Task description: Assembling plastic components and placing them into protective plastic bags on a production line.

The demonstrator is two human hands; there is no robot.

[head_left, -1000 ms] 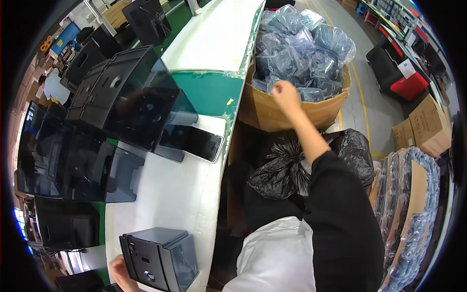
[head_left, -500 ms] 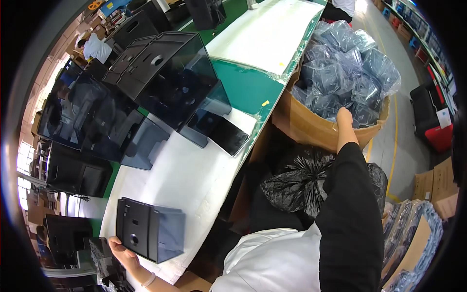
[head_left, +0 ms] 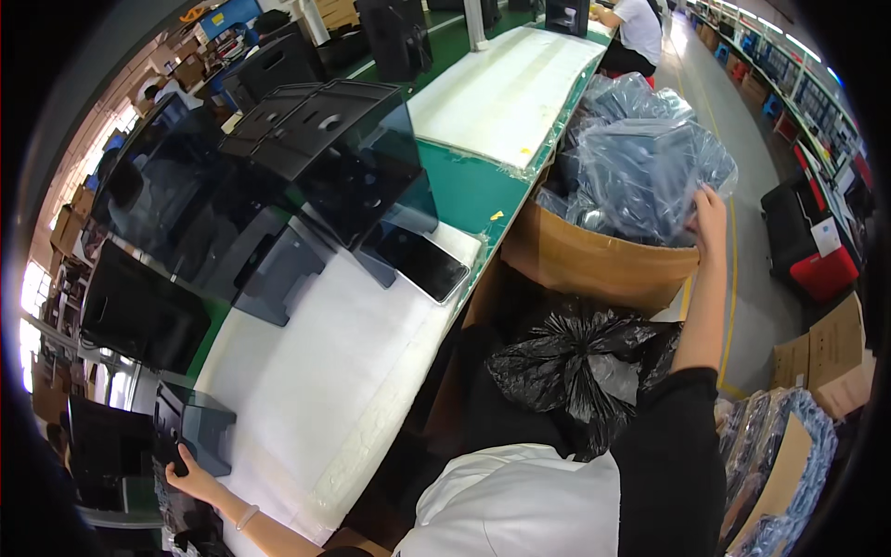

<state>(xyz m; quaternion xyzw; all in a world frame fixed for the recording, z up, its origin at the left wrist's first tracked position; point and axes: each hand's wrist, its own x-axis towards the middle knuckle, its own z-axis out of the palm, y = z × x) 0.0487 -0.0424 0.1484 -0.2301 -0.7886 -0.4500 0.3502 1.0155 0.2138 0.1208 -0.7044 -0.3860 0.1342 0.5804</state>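
At the table's left edge my left hand (head_left: 192,479) is closed on a small black plastic housing (head_left: 206,432) with smoky see-through sides. My thumb lies against its black face; the other fingers are partly hidden. To the right, my right hand (head_left: 710,221) pinches the edge of a clear plastic bag (head_left: 640,172) with a smoky tinted plastic part inside. That bag is raised at the top of a large round cardboard bin (head_left: 594,260), over other bagged parts. Further up the table stand larger black housings with dark transparent panels (head_left: 357,153).
A phone (head_left: 425,265) lies on the white-covered table (head_left: 316,399). Below the bin is a knotted black bag (head_left: 580,357). Cardboard boxes (head_left: 840,357) and a black-and-red case (head_left: 812,237) stand at the right. Another person (head_left: 639,32) sits at the table's far end.
My left hand has moved the small housing left to the table's edge. My right hand has shifted right, and a bagged part now stands raised over the bin. The view has tilted up slightly.
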